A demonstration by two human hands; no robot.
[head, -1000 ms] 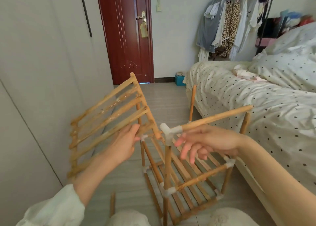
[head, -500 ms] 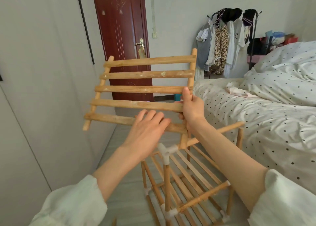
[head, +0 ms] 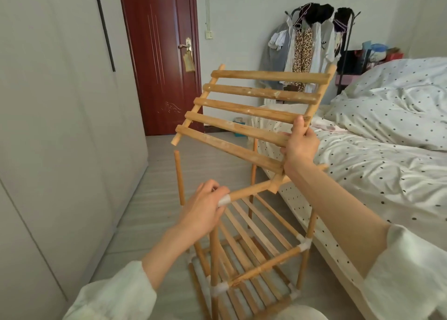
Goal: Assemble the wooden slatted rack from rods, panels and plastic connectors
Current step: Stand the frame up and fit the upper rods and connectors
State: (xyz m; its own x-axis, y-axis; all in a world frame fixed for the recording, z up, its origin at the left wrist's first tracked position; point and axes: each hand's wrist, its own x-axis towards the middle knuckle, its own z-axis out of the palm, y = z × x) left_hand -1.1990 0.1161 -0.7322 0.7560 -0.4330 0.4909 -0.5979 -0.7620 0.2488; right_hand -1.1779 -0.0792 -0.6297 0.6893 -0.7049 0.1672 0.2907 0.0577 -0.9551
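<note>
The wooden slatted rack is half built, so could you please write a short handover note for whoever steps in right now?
Right hand grips the loose five-slat wooden panel, raised and tilted above the frame.
Left hand holds the white plastic corner connector on the top horizontal wooden rod.
Done: the two-tier wooden rack frame stands beside the bed, both lower shelves fitted.
Left: seat the panel as top shelf. One upright rod has no connector.

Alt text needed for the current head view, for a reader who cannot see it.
A right hand holds a loose slatted panel tilted in the air above a partly built wooden rack, while the left hand grips the white connector at the rack's top front corner. A polka-dot bed stands alongside.
</note>
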